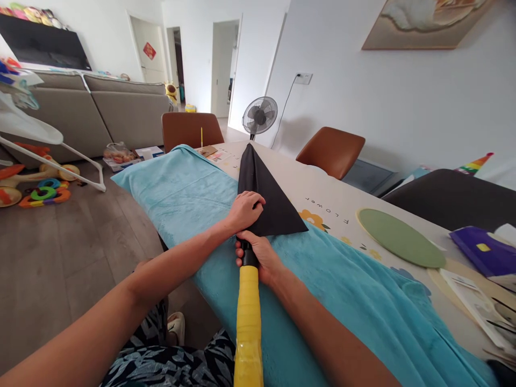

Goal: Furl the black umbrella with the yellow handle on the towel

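A black folded umbrella (278, 209) lies pointing away from me, its tip far off and one triangular flap of cloth spread to the right. Its handle (248, 322) is wrapped in yellow tape and runs toward me, with a black collar above. My right hand (258, 252) is wrapped around the black part just above the yellow wrap. Slightly farther up, my left hand (245, 210) is closed over the gathered black cloth, fingers curled. Beneath them a turquoise cloth (189, 188) covers the near side of the table.
The pale flower-printed table (290, 177) holds a green oval mat (399, 236) and a purple packet (475, 250) at right. Brown chairs (191, 129) and a fan (260, 115) stand beyond. Toys (44, 193) lie on the floor at left, near a white-legged seat and grey sofa (124, 105).
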The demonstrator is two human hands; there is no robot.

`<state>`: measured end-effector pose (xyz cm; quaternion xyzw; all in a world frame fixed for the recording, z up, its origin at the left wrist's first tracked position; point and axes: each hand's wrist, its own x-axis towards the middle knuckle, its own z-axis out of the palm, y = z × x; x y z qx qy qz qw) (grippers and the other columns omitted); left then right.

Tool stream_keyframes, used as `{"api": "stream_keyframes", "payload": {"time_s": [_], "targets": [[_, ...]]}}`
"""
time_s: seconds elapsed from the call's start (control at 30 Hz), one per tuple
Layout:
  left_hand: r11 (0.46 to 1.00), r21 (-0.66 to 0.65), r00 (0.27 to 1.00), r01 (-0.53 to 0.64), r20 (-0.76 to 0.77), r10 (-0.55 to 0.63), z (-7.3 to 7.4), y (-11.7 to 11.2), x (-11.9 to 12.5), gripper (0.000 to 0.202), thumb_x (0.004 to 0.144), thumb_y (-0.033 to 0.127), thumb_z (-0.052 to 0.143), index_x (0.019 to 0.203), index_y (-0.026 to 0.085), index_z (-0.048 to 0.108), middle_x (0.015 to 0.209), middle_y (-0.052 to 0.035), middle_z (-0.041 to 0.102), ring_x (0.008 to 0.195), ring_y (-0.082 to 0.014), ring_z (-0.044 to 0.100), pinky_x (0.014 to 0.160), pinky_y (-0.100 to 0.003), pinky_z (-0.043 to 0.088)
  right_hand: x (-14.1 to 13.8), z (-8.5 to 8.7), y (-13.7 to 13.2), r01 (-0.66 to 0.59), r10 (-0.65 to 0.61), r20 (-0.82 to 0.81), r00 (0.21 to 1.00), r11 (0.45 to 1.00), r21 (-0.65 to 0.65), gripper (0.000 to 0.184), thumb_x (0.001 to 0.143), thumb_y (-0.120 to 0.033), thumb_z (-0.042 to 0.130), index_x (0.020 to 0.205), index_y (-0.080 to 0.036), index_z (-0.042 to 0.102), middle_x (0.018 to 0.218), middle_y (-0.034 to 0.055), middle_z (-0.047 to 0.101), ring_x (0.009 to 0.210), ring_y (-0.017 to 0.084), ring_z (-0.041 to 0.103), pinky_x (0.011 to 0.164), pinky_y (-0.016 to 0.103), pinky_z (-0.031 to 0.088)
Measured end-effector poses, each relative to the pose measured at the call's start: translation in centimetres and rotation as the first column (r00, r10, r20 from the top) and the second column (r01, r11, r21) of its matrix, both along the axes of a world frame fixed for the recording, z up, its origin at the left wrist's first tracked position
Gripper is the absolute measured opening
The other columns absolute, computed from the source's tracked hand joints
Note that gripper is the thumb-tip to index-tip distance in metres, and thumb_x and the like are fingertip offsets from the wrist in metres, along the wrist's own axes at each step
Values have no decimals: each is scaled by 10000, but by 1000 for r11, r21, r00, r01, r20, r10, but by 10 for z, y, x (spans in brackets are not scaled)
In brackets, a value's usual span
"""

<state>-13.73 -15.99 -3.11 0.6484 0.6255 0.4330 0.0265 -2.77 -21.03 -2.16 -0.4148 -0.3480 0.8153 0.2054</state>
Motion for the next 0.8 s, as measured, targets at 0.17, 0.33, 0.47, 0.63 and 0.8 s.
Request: {"api": "stream_keyframes", "payload": {"time_s": [0.17, 0.33, 0.47, 0.63, 0.8], "targets": [[999, -12, 999, 35, 1, -35, -1, -2, -2, 185, 754, 141, 467, 803, 219, 627, 889, 1, 657, 909, -155, 561, 915, -329, 393, 0, -2, 1, 2, -2, -12, 1000, 1000, -13, 101, 689, -192, 596, 662, -133, 519, 530, -15, 509, 402, 82, 446, 327, 226, 418], [998, 53, 999, 31, 27, -32, -3, -5, -3, 187, 748, 108, 462, 798, 210, 611, 940, -6, 645, 932, -150, 549, 904, -307, 413, -1, -2, 1, -5, 5, -15, 1000, 1000, -20, 110, 682, -193, 606, 651, -135, 517, 534, -11, 514, 406, 85, 451, 334, 231, 425], [996, 86, 1000, 28, 12, -29, -5, -13, -11, 181, 746, 111, 480, 855, 196, 598, 1037, -29, 610, 1001, -154, 518, 926, -302, 405, 0, -2, 1, -5, 4, -25, 1000, 1000, -20, 109, 689, -188, 600, 643, -133, 518, 530, -10, 513, 408, 86, 450, 334, 231, 425], [995, 60, 997, 79, 23, -80, -9, -18, -23, 96, 754, 186, 529, 826, 198, 591, 1048, -29, 605, 1015, -155, 513, 941, -314, 394, 0, -2, 2, -26, 25, -25, 999, 999, -38, 124, 701, -203, 603, 646, -129, 520, 544, -5, 523, 406, 83, 452, 336, 231, 426], [982, 71, 985, 173, -17, -172, -7, -21, -21, 59, 730, 168, 543, 681, 194, 563, 1031, -22, 620, 1011, -155, 515, 929, -320, 393, 1, -2, 2, -14, 14, -22, 1000, 999, -29, 124, 713, -202, 595, 654, -124, 518, 560, -7, 519, 419, 81, 460, 330, 226, 427]]}}
